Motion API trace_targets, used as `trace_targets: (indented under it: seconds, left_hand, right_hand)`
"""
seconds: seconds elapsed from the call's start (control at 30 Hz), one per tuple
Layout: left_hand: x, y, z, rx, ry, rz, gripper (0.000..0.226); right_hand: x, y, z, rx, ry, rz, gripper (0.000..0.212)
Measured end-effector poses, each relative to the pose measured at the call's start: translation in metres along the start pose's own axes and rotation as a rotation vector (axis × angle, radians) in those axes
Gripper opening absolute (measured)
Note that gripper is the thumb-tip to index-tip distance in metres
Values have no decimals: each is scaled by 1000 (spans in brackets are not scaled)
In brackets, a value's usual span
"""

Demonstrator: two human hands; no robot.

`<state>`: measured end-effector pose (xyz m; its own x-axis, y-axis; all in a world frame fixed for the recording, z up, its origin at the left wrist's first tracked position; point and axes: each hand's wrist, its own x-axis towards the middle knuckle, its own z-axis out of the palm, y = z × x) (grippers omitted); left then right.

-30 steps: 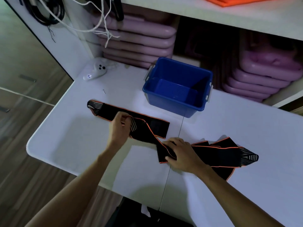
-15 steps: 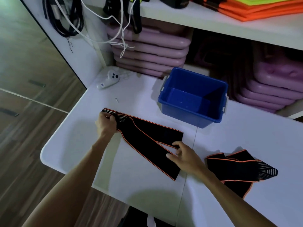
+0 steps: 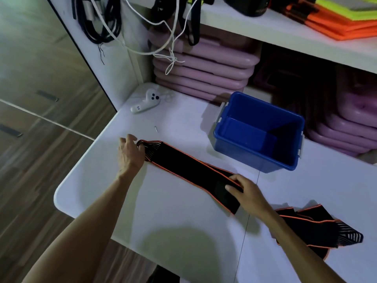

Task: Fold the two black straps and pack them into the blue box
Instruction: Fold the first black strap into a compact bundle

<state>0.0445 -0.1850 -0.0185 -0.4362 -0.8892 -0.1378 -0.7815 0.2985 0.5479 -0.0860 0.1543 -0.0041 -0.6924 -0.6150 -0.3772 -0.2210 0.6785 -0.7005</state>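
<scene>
Left hand (image 3: 129, 154) reached out to the far left end of the stretched black strap (image 3: 189, 170), fingers curled over its striped tip, thumb lifted clear; whether actually pinching it or only pressing down, could not tell. Right hand (image 3: 247, 196) lay palm down on the strap's other end, fingers spread and flat on the fabric near the squared-off edge. Both forearms bare, angled in from the near edge.

Ran diagonally across the white table (image 3: 183, 231), from upper left to lower right, flat, doubled on itself, orange edging showing along both long sides. Second black strap (image 3: 318, 227) sat bunched and crumpled near the right forearm, well apart from the blue box (image 3: 259, 160), striped end pointing right.

Stood toward the back of the table, just beyond the stretched strap, open-topped and holding nothing visible. White controller (image 3: 145, 103) and a small screw (image 3: 156, 129) lay at the far left corner. Stacked lilac lids (image 3: 204, 66) filled the shelf behind, cords (image 3: 142, 27) dangling above; orange and yellow folded cloth (image 3: 336, 19) on the top shelf. Wood-grain floor (image 3: 40, 119) at left
</scene>
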Motion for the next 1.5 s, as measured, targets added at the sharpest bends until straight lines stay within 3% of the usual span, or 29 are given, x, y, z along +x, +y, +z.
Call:
trace_targets:
  seconds: [0.17, 0.37, 0.6, 0.73, 0.93, 1.27, 1.5]
  left_hand:
    - [18, -6, 5, -21, -47, -22, 32]
    - [30, -7, 6, -41, -12, -34, 37]
    - [34, 13, 13, -87, 45, 26, 40]
    - [40, 31, 29, -142, 63, 99, 40]
    - [71, 42, 40, -110, 98, 150, 28]
    - [80, 54, 56, -89, 110, 171, 29]
    - [48, 64, 54, -172, 13, 205, 42]
  right_hand:
    - [25, 3, 2, -24, 91, 30, 25]
    - [15, 11, 16, -519, 8, -79, 71]
    - [4, 27, 20, -807, 49, -169, 82]
    - [-9, 29, 33, -816, 115, -140, 98]
    - [-25, 20, 54, -783, 122, -73, 88]
    - [-36, 22, 70, -794, 185, 8, 86]
    - [-39, 13, 73, -641, 189, 11, 105]
